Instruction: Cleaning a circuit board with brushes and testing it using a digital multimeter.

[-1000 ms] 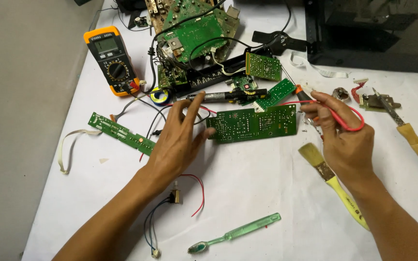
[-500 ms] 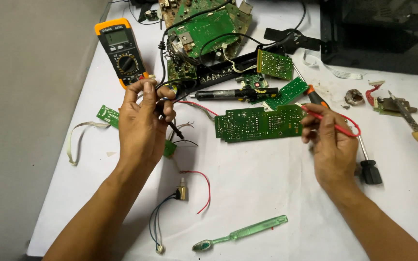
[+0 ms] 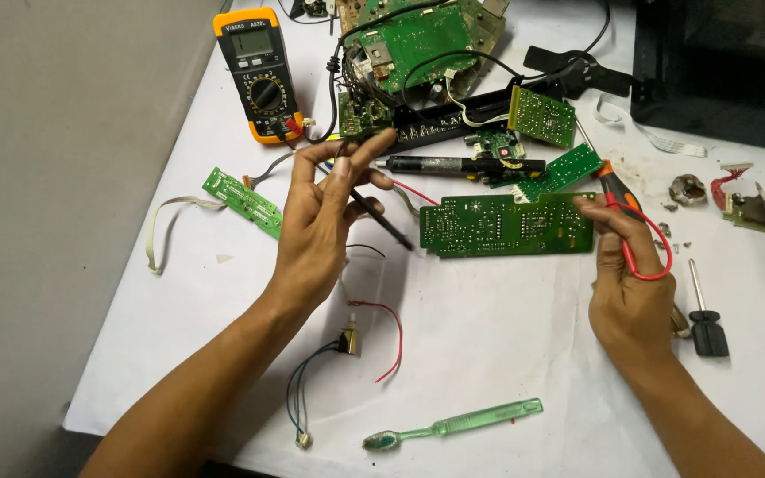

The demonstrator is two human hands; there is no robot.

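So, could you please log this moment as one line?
left hand: holds black probe | right hand: holds red probe lead, touches long green circuit board | yellow multimeter: on white table

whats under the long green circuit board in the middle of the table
The long green circuit board lies flat on the white table. The right hand touches its right end, holding a red probe. Anything beneath the board is hidden.
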